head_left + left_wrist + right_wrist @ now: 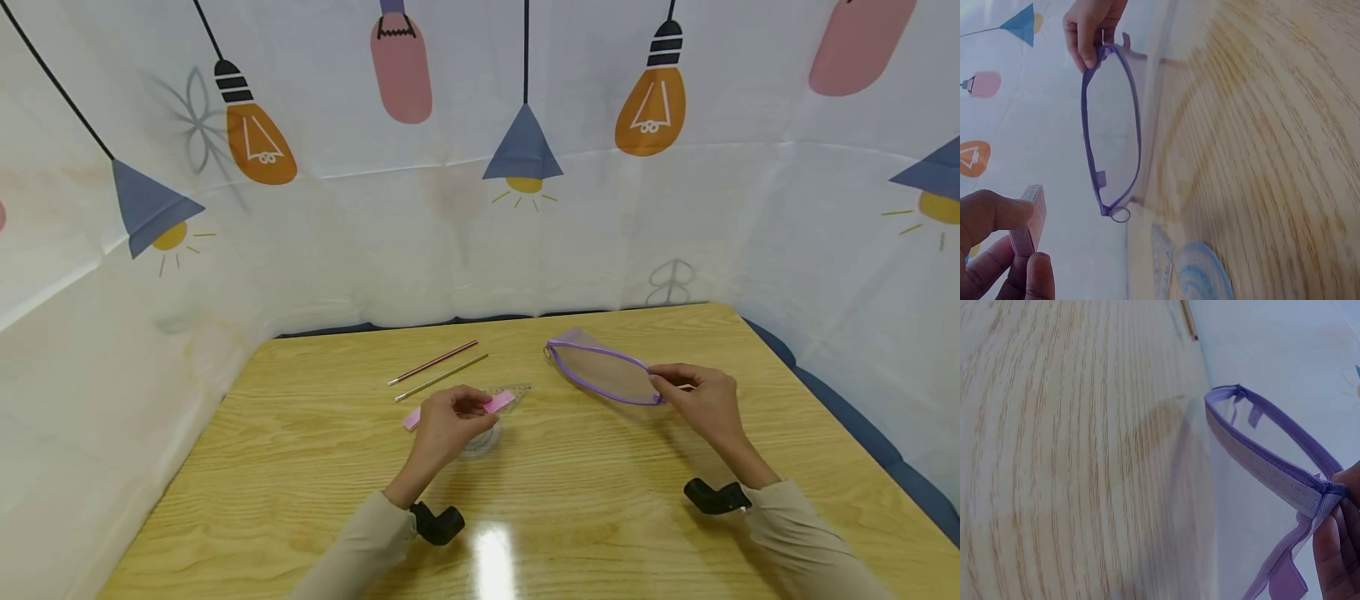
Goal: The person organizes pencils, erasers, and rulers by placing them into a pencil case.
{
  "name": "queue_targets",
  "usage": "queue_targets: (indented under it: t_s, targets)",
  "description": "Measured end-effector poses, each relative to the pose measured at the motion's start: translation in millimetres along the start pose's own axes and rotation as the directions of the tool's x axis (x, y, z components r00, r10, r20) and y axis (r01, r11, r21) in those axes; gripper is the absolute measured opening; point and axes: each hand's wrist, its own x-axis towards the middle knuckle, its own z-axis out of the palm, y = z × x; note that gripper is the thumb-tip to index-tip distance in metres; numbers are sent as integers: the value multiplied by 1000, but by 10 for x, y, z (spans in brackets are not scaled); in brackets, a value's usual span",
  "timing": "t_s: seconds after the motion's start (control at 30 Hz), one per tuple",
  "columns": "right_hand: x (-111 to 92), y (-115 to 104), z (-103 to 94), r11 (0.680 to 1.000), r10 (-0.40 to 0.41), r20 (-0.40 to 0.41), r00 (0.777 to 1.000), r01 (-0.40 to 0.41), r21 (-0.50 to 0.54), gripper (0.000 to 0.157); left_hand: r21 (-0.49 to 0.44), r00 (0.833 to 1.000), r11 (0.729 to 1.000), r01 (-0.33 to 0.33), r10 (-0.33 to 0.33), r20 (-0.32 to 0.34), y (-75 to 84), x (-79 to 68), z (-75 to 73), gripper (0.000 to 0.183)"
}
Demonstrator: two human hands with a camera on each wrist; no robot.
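Observation:
In the head view, my left hand pinches a small pink eraser above the table. The left wrist view shows the eraser as a pale pink block between thumb and fingertips. My right hand grips one end of a see-through mesh pouch with a purple zipper edge. Its mouth gapes wide toward the left hand; no contents show. In the right wrist view, fingers hold the pouch's zipper corner. Below the left hand lie a clear set square and a clear round-edged protractor.
Two pencils, one dark red and one gold, lie side by side behind the left hand. Another pink piece lies left of that hand, partly hidden. A printed white curtain hangs behind the wooden table.

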Motion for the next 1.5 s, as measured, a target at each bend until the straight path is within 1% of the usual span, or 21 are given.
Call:
queue_targets:
  t_s: [0.17, 0.23, 0.4, 0.63, 0.67, 0.73, 0.9, 0.97, 1.0, 1.03, 1.1, 1.13, 1.2, 1.23, 1.33, 1.37, 1.5]
  targets:
    - [1, -10, -2, 1000, 12, 10, 1000, -12, -11, 13, 8, 1000, 1000, -11, 11, 11, 3, 26, 75, 17]
    - [0, -28, -8, 999, 5, 22, 1000, -4, -33, 14, 7, 1000, 1000, -11, 11, 13, 9, 37, 108, 17]
    - [-8, -65, -9, 999, 11, 29, 1000, -10, -47, 15, -27, 1000, 999, -22, 22, 17, 22, 64, 198, 18]
    - [-10, -51, 5, 1000, 13, 26, 1000, -12, -21, 14, -72, 998, 996, -46, 48, 27, 8, 100, 324, 18]
    - [-8, -21, 9, 1000, 3, 27, 1000, -2, -19, 14, -74, 999, 996, -43, 46, 28, 4, 106, 340, 18]
    - [-18, 108, 34, 1000, -6, 20, 1000, 6, 1, 14, -73, 999, 997, -38, 40, 28, -4, 117, 371, 18]
    - [-48, 729, 148, 999, -49, -23, 999, 48, -25, 15, -66, 999, 998, -17, 19, 35, 28, 151, 434, 18]
    - [-53, 838, 170, 997, -66, -35, 997, 65, -41, 16, -75, 999, 997, -8, 10, 37, 50, 168, 459, 18]
    - [-53, 773, 158, 997, -57, -24, 998, 56, -47, 16, -82, 999, 997, -8, 11, 38, 53, 178, 474, 19]
    - [-51, 650, 136, 998, -47, -15, 999, 46, -40, 15, -87, 999, 996, -7, 10, 39, 59, 186, 489, 19]
    - [-41, 338, 84, 999, -37, 1, 999, 37, -31, 14, -100, 999, 995, -4, 9, 43, 62, 203, 519, 20]
    - [-41, 300, 76, 999, -41, 2, 999, 41, -26, 14, -104, 999, 995, 0, 5, 46, 60, 211, 534, 20]
    - [-40, 75, 38, 999, -17, 20, 1000, 17, -29, 14, -111, 999, 994, -3, 9, 50, 49, 225, 564, 21]
    - [-43, 34, 36, 999, -19, 14, 1000, 20, -28, 14, -109, 999, 994, -1, 6, 51, 48, 229, 578, 20]
    - [-49, 36, 41, 999, -14, 10, 1000, 14, -38, 13, -104, 999, 995, -4, 10, 54, 48, 246, 622, 20]
    - [-44, -72, 24, 999, 2, 17, 1000, -1, -44, 13, -103, 999, 995, -5, 11, 54, 50, 251, 638, 20]
    - [-45, -93, 24, 999, 14, 13, 1000, -14, -47, 13, -99, 999, 995, -5, 10, 53, 72, 266, 697, 19]
